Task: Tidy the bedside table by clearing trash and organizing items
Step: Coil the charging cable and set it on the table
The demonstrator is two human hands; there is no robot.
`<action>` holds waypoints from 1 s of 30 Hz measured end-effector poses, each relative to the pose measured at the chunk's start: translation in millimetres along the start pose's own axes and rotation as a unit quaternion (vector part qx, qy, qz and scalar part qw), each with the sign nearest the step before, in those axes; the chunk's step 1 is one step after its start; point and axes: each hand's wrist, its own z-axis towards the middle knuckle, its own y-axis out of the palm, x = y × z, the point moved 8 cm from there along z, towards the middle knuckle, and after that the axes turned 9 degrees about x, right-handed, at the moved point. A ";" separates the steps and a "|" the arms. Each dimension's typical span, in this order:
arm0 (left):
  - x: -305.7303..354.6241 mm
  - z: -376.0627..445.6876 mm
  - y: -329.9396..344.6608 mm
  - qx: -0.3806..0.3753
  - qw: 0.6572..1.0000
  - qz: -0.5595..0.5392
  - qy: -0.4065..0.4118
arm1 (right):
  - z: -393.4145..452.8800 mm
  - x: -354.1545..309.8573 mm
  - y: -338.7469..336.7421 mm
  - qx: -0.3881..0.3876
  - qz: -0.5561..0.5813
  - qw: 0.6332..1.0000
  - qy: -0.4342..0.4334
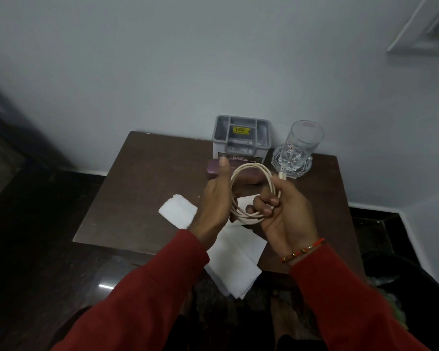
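Observation:
A white charging cable is wound into a loop above the dark brown bedside table. My left hand has the loop around its fingers, thumb pointing up. My right hand pinches the coil at its lower right, and the cable's plug sticks up above that hand. Under my hands lie white tissues: a folded one on the left and a larger sheet that hangs over the table's front edge.
A grey plastic organizer box stands at the back against the wall, with a purple case in front of it. A clear glass sits on a glass coaster at the back right. A dark bin stands at the lower right.

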 end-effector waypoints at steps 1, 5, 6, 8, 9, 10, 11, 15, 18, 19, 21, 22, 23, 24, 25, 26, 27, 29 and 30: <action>-2.3 0.1 1.5 -0.002 1.000 -0.020 -0.018 | -1.8 -3.4 2.9 -0.020 0.005 1.000 0.000; -9.4 -1.8 12.5 -0.049 0.973 -0.190 -0.125 | -9.1 -7.7 11.1 -0.069 0.045 0.997 0.000; -10.8 -0.9 11.4 -0.046 0.964 -0.224 -0.137 | -9.7 -6.5 12.2 -0.072 0.060 0.996 0.004; -15.9 3.4 7.4 -0.032 0.957 -0.254 -0.137 | -10.0 -2.8 14.6 -0.082 0.079 0.993 0.017; -19.9 6.4 3.9 -0.022 0.960 -0.248 -0.129 | -10.0 -1.4 15.7 -0.088 0.081 0.993 0.023; -23.2 8.5 0.0 -0.010 0.965 -0.235 -0.120 | -10.7 -1.0 17.0 -0.093 0.076 0.992 0.022; -24.1 9.4 -4.8 0.008 0.972 -0.211 -0.102 | -11.2 -1.7 17.7 -0.095 0.065 0.993 0.013; -11.9 8.6 -13.1 0.046 0.995 -0.083 -0.013 | -11.1 -13.1 16.5 -0.065 -0.017 0.995 -0.076; -1.3 6.5 -5.0 0.024 0.998 -0.017 0.053 | -11.9 -17.0 17.3 -0.069 -0.049 0.992 -0.095; 1.7 5.8 -2.3 0.018 0.996 -0.013 0.084 | -12.9 -17.2 18.7 -0.078 -0.046 0.992 -0.089; 4.9 5.2 -1.5 0.025 0.991 -0.031 0.129 | -16.0 -17.3 21.9 -0.097 -0.032 0.992 -0.075; 5.7 5.4 -2.6 0.032 0.989 -0.043 0.138 | -16.8 -17.2 22.3 -0.098 -0.022 0.993 -0.069; 7.2 4.9 -3.6 0.036 0.987 -0.057 0.143 | -15.7 -16.3 20.1 -0.090 -0.010 0.994 -0.063; 9.2 4.1 -4.2 0.036 0.986 -0.073 0.146 | -13.7 -14.7 16.9 -0.075 -0.001 0.996 -0.057; 11.7 3.0 -4.9 0.037 0.984 -0.085 0.150 | -11.5 -12.7 13.0 -0.057 0.000 0.997 -0.049; 13.5 2.3 -6.2 0.043 0.983 -0.088 0.154 | -9.6 -10.9 9.5 -0.038 -0.009 0.998 -0.044; 14.3 2.1 -8.2 0.052 0.982 -0.084 0.158 | -8.1 -9.5 6.1 -0.020 -0.030 0.998 -0.043; 13.2 2.4 -12.0 0.074 0.982 -0.066 0.159 | -7.0 -8.8 1.6 0.010 -0.083 0.995 -0.047; 12.4 2.9 -13.4 0.083 0.983 -0.056 0.155 | -7.1 -8.8 0.7 0.019 -0.104 0.993 -0.050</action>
